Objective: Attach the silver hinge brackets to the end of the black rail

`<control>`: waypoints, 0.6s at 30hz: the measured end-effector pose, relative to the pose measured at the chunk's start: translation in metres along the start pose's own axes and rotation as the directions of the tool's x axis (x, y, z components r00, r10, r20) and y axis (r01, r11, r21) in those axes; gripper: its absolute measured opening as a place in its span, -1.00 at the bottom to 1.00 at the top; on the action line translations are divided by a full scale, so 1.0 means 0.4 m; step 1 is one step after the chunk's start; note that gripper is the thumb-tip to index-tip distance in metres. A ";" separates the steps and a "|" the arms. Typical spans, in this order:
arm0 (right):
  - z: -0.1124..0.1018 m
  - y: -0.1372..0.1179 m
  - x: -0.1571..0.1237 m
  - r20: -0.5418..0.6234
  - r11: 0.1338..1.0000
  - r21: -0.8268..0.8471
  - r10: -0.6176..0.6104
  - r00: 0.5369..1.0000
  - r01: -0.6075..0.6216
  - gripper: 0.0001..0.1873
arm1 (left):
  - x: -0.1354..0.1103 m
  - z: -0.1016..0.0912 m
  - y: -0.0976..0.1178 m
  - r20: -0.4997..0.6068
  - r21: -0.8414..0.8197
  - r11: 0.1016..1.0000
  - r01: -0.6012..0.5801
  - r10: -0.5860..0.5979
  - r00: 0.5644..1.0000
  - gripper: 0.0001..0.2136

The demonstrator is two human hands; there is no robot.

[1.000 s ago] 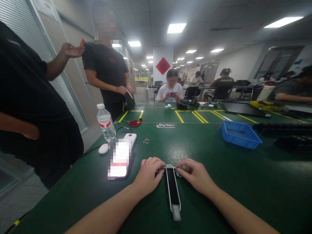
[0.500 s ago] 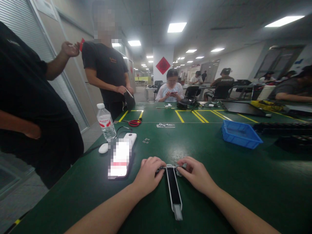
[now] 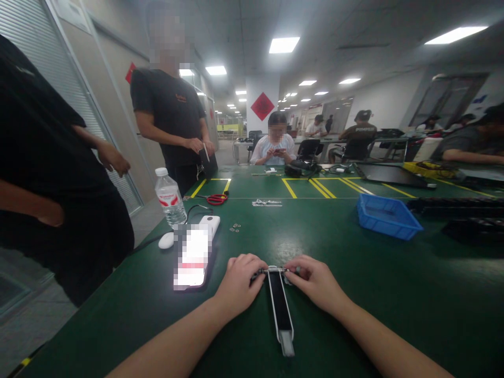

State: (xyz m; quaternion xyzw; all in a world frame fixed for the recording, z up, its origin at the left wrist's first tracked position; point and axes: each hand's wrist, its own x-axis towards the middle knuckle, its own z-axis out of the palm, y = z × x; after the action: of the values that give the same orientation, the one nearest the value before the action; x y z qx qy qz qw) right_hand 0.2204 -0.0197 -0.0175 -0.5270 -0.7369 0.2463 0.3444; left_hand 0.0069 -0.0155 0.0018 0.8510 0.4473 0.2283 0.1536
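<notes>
A long narrow piece with a black middle and a white rim [image 3: 281, 304] lies on the green table, its grey tab [image 3: 287, 344] pointing toward me. Across its far end runs a thin metal rod [image 3: 276, 270]. My left hand [image 3: 241, 278] is closed, thumb and fingers pinching the rod's left end. On the other side my right hand [image 3: 315, 278] pinches the right end. Dark and shiny small parts show at the fingertips, too small to name. Both forearms rest low over the table.
Left of my hands lie a lit phone [image 3: 192, 257], a white mouse-like object [image 3: 166, 240] and a water bottle [image 3: 171, 197]. Beyond are small metal rings [image 3: 235, 228], red-handled scissors [image 3: 217, 199] and a blue bin [image 3: 388, 215]. Two people stand at the left edge.
The standing person at far left has lowered a raised hand. My hands and the long piece look almost unmoved; the whole view has shifted very slightly.
</notes>
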 end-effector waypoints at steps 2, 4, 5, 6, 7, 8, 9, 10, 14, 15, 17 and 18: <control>-0.001 -0.002 0.000 -0.001 1.000 -0.001 0.011 1.000 -0.011 -0.83 | 0.000 0.000 0.000 -0.001 -0.006 1.000 0.002 -0.002 1.000 -0.84; -0.001 -0.003 0.000 -0.002 1.000 0.000 0.011 1.000 -0.011 -0.81 | 0.000 0.000 0.000 0.001 -0.005 1.000 0.004 -0.004 1.000 -0.84; -0.002 -0.003 0.000 -0.003 1.000 0.000 0.010 1.000 -0.010 -0.80 | 0.000 0.000 0.000 0.004 -0.003 1.000 0.003 -0.003 1.000 -0.83; -0.001 -0.003 0.000 -0.004 1.000 0.000 0.008 1.000 -0.008 -0.79 | 0.000 -0.001 0.001 0.006 -0.001 1.000 0.003 -0.003 1.000 -0.84; -0.001 -0.002 0.001 -0.007 1.000 -0.002 0.006 1.000 -0.006 -0.78 | 0.000 -0.001 0.001 0.009 0.000 1.000 0.002 -0.002 1.000 -0.83; -0.001 -0.001 0.001 -0.011 1.000 -0.006 0.006 1.000 -0.006 -0.78 | 0.000 -0.002 0.001 0.009 -0.002 1.000 0.002 -0.002 1.000 -0.83; 0.000 -0.001 0.001 -0.016 1.000 -0.009 0.007 1.000 -0.007 -0.78 | -0.001 -0.003 0.002 0.009 -0.005 1.000 0.002 -0.002 1.000 -0.83; 0.000 0.000 0.001 -0.019 1.000 -0.011 0.008 1.000 -0.008 -0.79 | -0.001 -0.003 0.002 0.009 -0.008 1.000 0.003 -0.003 1.000 -0.83; 0.003 0.004 0.000 -0.030 1.000 -0.002 0.005 1.000 -0.005 -0.81 | -0.001 -0.006 0.003 0.018 -0.001 1.000 0.005 -0.005 1.000 -0.83; 0.004 0.005 -0.001 -0.031 1.000 0.004 0.003 1.000 -0.003 -0.82 | -0.001 -0.006 0.003 0.020 0.002 1.000 0.005 -0.005 1.000 -0.83; 0.005 0.008 -0.001 -0.034 1.000 0.017 0.004 0.999 -0.004 -0.84 | 0.000 -0.005 0.002 0.017 0.007 1.000 0.003 -0.003 1.000 -0.83; 0.005 0.009 -0.001 -0.036 1.000 0.024 0.010 0.999 -0.009 -0.85 | 0.000 -0.005 0.002 0.016 0.009 1.000 0.002 -0.003 1.000 -0.83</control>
State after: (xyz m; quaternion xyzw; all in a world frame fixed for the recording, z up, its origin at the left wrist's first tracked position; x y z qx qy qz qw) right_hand 0.2210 -0.0187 -0.0216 -0.5307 -0.7253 0.2471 0.3624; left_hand 0.0065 -0.0160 0.0038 0.8529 0.4481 0.2195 0.1537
